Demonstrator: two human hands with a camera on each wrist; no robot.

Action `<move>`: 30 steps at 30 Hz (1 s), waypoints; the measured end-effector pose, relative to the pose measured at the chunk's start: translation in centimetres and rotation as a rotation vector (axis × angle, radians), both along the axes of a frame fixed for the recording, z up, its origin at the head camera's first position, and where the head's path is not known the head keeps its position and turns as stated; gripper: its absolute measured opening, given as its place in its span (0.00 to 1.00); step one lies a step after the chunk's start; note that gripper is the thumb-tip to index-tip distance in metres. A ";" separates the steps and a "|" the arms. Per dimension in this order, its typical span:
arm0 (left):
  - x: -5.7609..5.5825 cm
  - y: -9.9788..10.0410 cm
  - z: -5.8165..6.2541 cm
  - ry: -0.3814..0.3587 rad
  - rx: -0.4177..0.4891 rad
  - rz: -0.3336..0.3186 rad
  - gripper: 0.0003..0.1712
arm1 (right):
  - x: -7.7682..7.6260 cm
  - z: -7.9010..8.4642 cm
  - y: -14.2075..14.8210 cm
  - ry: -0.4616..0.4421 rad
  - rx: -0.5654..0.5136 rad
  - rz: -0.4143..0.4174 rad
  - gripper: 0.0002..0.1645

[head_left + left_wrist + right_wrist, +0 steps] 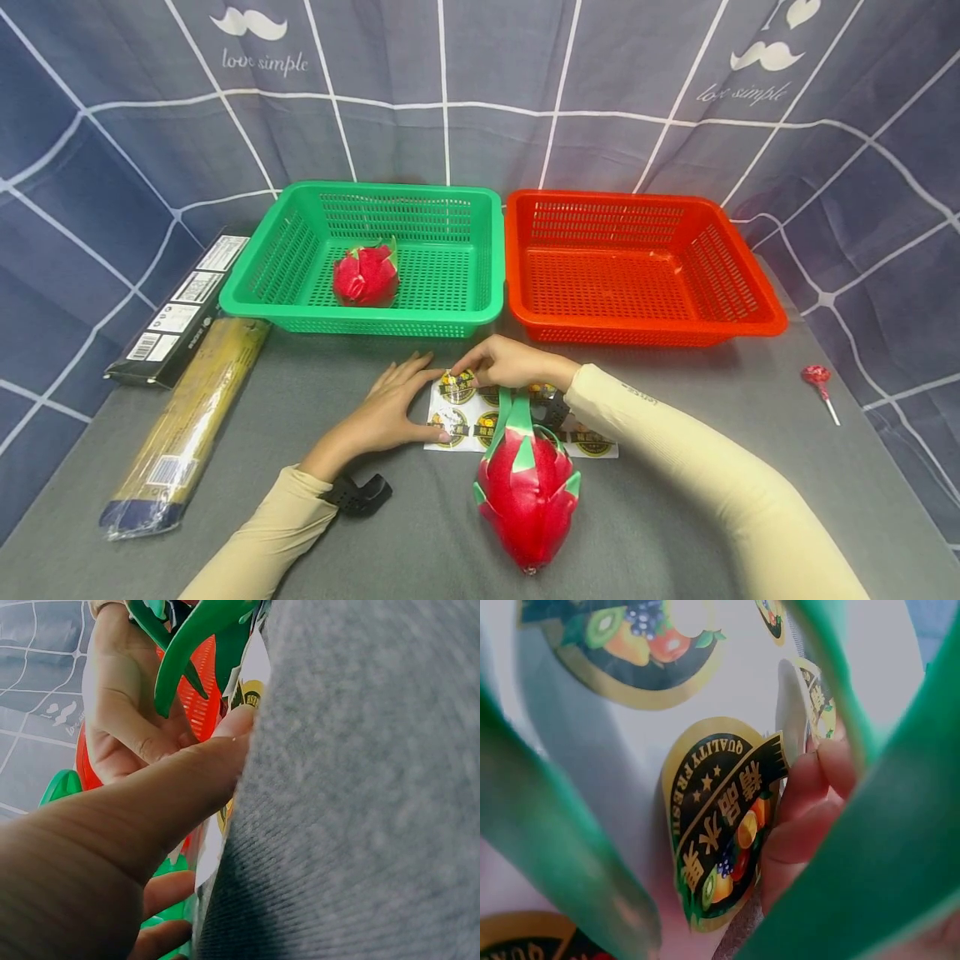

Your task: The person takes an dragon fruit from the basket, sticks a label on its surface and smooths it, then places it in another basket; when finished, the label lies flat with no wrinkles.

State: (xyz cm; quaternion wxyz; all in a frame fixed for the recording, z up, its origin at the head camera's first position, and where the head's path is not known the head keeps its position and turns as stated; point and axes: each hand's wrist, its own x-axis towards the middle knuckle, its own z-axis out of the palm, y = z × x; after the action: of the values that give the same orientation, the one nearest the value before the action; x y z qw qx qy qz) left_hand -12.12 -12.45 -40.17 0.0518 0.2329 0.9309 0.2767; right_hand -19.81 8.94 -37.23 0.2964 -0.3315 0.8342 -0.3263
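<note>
Right hand point(517, 364) seemingly pinches a sticker point(457, 390) at ten o'clock on the sheet point(469, 409): peel slowly, spread left hand point(384, 417) steadying nine o'clock.

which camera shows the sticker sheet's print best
The right wrist view: the sticker sheet fills much of it, close enough to read some lettering, though blurred green leaves cover parts. The head view shows it small, partly behind a dragon fruit; the left wrist view, only a narrow slanted strip.
</note>
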 end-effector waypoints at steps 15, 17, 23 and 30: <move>0.0 0.0 0.1 -0.019 -0.003 0.010 0.51 | 0.8 0.4 1.6 -0.013 -0.069 -0.109 0.14; 0.1 0.0 0.2 -0.034 0.006 0.017 0.52 | 1.1 0.5 2.0 -0.010 -0.081 -0.147 0.13; 0.8 0.7 1.1 -0.094 0.091 0.080 0.47 | 2.3 1.4 3.7 -0.010 -0.171 -0.281 0.12; 3.0 2.8 3.4 -0.153 0.231 0.135 0.41 | 4.3 2.8 6.0 -0.017 -0.267 -0.327 0.14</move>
State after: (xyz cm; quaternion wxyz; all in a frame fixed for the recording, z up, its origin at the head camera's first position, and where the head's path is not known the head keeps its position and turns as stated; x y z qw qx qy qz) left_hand -9.16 -9.65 -36.77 0.0769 0.1524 0.8996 0.4020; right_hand -15.55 14.97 -34.40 0.2001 -0.2254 0.8236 -0.4804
